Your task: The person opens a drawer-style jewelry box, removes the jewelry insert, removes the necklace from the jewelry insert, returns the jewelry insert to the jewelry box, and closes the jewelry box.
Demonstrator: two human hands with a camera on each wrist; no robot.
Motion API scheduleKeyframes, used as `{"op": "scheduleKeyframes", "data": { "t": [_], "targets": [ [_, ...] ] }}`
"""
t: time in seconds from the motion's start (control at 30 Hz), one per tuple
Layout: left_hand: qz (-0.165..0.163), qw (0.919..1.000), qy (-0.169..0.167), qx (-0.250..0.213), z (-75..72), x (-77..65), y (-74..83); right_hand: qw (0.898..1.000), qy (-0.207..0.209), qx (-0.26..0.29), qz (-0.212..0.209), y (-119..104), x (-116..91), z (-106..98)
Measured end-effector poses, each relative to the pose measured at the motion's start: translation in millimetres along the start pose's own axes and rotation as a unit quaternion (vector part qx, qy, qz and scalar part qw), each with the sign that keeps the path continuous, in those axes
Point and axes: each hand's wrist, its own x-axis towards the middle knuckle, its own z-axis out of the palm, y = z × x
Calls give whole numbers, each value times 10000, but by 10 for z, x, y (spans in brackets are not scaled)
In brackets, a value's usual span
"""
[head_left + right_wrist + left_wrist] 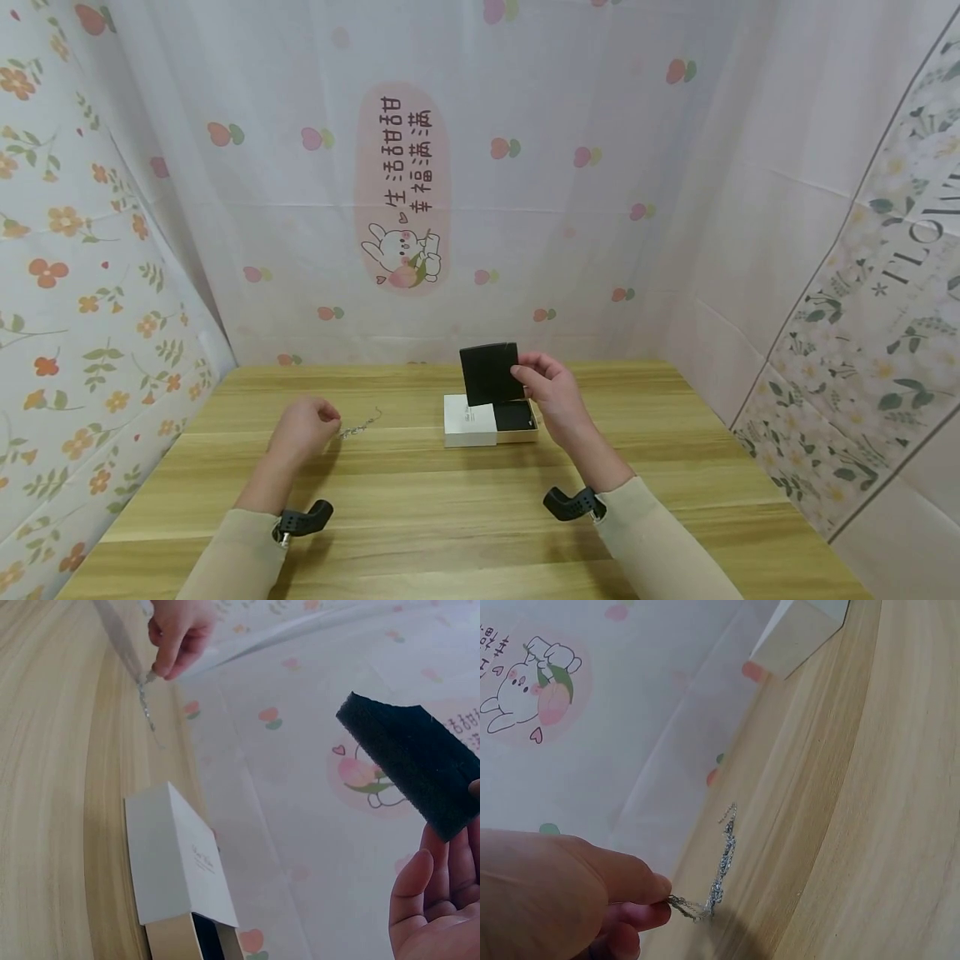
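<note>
My left hand (pixel 303 429) pinches one end of a silver chain bracelet (pixel 721 874) between thumb and fingertips; the rest of the chain trails to the right along the wooden table. In my right hand (pixel 553 390) a square black foam pad (pixel 491 373) is pinched by its right edge and held up. The right wrist view shows the pad's porous, thick side. Just below it sits a small white box (pixel 470 423), its lid slid partly to the left. The box's right part lies uncovered, with black lining (pixel 513 415) inside.
The wooden table (pixel 420 517) runs back to a white curtain (pixel 555 225) with fruit prints and a rabbit drawing. Floral cloths (pixel 82 275) hang at the left and right sides. A black wrist strap device (pixel 303 520) is on each forearm.
</note>
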Motion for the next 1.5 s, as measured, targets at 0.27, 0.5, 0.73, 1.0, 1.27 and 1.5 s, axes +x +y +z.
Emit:
{"op": "scheduleKeyframes", "data": {
  "t": [0.27, 0.5, 0.73, 1.0, 1.27, 1.5],
  "targets": [
    [-150, 9999, -13, 54, -29, -15, -35, 10000, -10, -49, -5, -23, 2, 14],
    [-171, 9998, -29, 29, -28, -7, -32, 10000, -54, 2, -50, -25, 12, 11],
    [-103, 9999, 70, 57, -18, -5, 3, 9999, -35, 124, -60, -25, 29, 1],
    [-18, 10000, 30, -82, 13, -10, 39, 10000, 37, 3, 14, -20, 17, -4],
    [370, 9987, 221, -266, 75, 7, 151, 10000, 75, 17, 56, 17, 32, -15],
    [815, 9948, 323, -517, 146, 16, 290, 10000, 60, 1, -23, 10, 35, -17]
  ]
}}
